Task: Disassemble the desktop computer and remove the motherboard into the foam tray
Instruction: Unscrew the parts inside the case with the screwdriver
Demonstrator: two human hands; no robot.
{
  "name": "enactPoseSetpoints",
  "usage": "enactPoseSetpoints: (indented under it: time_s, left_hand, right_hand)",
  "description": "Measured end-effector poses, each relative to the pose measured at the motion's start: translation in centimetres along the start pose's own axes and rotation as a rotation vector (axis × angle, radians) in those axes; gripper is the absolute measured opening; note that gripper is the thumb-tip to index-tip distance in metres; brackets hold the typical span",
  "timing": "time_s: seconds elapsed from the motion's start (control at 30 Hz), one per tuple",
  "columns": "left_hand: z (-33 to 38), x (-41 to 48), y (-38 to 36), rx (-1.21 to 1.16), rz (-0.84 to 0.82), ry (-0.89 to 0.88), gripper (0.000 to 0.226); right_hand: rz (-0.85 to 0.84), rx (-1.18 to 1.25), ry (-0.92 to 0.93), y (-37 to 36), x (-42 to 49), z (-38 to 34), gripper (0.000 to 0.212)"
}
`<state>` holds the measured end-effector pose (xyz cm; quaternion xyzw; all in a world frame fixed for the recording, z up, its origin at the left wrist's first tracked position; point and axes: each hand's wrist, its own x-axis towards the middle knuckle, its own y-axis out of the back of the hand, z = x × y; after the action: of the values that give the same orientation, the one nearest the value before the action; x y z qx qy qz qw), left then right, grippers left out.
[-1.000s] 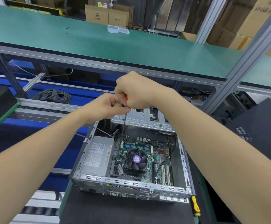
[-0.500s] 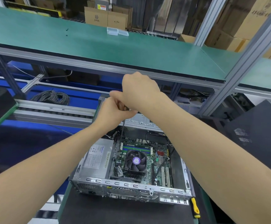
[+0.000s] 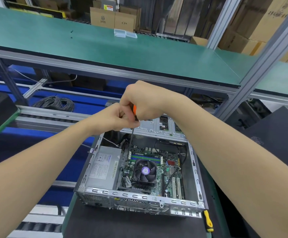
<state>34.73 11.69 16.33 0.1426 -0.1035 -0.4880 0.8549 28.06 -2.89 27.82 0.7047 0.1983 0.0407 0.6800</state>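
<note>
Fingers (image 3: 131, 100) of right hand (image 3: 143, 102) curled round orange-handled screwdriver (image 3: 135, 109), left hand (image 3: 115, 117) pinching it just below, shaft reaching down to motherboard (image 3: 158, 157) far-left corner. Nearest, open computer case (image 3: 139, 197), motherboard flat inside, right of power supply (image 3: 103, 167); beyond, green shelf (image 3: 139, 54).

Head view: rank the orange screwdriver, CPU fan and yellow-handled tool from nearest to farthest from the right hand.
1. The orange screwdriver: gripped in the right hand.
2. The CPU fan: mid-board inside the case, below that hand.
3. The yellow-handled tool: outside the case's near right corner.
</note>
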Motion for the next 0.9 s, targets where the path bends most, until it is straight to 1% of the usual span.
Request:
enactPoseSetpoints:
  time_s: [0.03,0.07,0.13,0.17,0.2,0.23,0.3,0.33,0.37,0.4,0.43,0.47,0.5,0.53,0.6,0.63,0.67,0.73,0.77,0.87,0.9]
  left_hand:
    - [0.2,0.0,0.2,-0.008,-0.028,0.020,0.027]
    - [0.1,0.2,0.5,-0.007,-0.032,0.035,0.035]
    - [0.0,0.3,0.6,-0.009,-0.018,0.045,0.039]
    - [-0.2,0.3,0.5,-0.024,-0.005,0.034,0.047]
    - [-0.5,0.5,0.5,-0.035,0.006,0.034,0.055]
    - [-0.6,0.5,0.3,-0.041,0.020,0.028,0.057]
    - [-0.5,0.6,-0.3,-0.040,0.072,-0.002,0.037]
    - [-0.5,0.8,-0.6,-0.031,0.121,-0.013,0.027]
    - [-0.5,0.9,-1.1,-0.015,0.186,-0.025,0.024]
    - [-0.6,1.2,-1.7,-0.005,0.260,-0.040,0.028]
    - [-0.7,1.5,-2.2,0.005,0.336,-0.037,0.039]
    - [-0.9,1.8,-2.8,0.024,0.415,-0.015,0.045]
    - [-1.0,2.1,-3.3,0.030,0.479,0.009,0.040]
    - [-0.9,2.3,-3.8,0.025,0.521,0.027,0.031]
    - [-1.0,2.5,-4.4,0.002,0.558,0.033,0.036]
    - [-1.1,2.5,-4.5,0.001,0.567,0.020,0.036]
    - [-1.1,2.3,-4.4,0.006,0.558,-0.007,0.032]
    - [-1.2,1.7,-3.8,-0.017,0.477,-0.047,0.014]
    - [-1.2,1.5,-3.4,-0.023,0.426,-0.056,0.013]
    - [-1.7,0.9,-1.9,-0.025,0.298,-0.043,0.024]
    - [-1.6,0.7,-1.5,-0.015,0.272,-0.037,0.032]
  right_hand:
    - [0.000,0.010,-0.007,0.0,-0.1,0.0,0.031]
    - [-0.005,0.009,-0.020,0.1,-0.1,0.0,0.032]
    - [-0.010,0.020,-0.032,0.2,-0.4,-0.1,0.031]
    - [-0.011,0.044,-0.031,0.2,-0.6,-0.1,0.030]
    - [-0.017,0.073,-0.033,0.2,-0.7,-0.1,0.028]
    - [-0.005,0.111,-0.023,0.1,-0.9,-0.1,0.022]
    - [0.078,0.159,-0.044,-0.4,-0.8,-0.2,0.003]
    - [0.161,0.108,-0.104,-0.8,-0.5,-0.3,0.015]
    - [0.244,-0.014,-0.175,-1.3,-0.3,-0.5,0.028]
    - [0.320,-0.147,-0.277,-1.7,0.0,-0.8,0.037]
    - [0.376,-0.215,-0.362,-1.9,0.2,-1.2,0.043]
    - [0.390,-0.212,-0.434,-1.9,0.4,-1.6,0.046]
    - [0.373,-0.180,-0.489,-1.7,0.6,-1.7,0.047]
    - [0.331,-0.136,-0.517,-1.5,0.8,-1.6,0.050]
    - [0.256,-0.076,-0.485,-1.0,1.1,-1.0,0.050]
    - [0.233,-0.064,-0.440,-0.9,1.3,-0.6,0.044]
    - [0.218,-0.064,-0.388,-0.8,1.3,-0.4,0.037]
    - [0.194,-0.067,-0.273,-0.7,1.1,-0.1,0.021]
    - [0.174,-0.061,-0.219,-0.6,0.9,0.1,0.015]
    - [0.095,-0.032,-0.053,0.3,-0.2,0.5,0.014]
    - [0.069,-0.023,-0.012,0.7,-0.5,0.4,0.014]
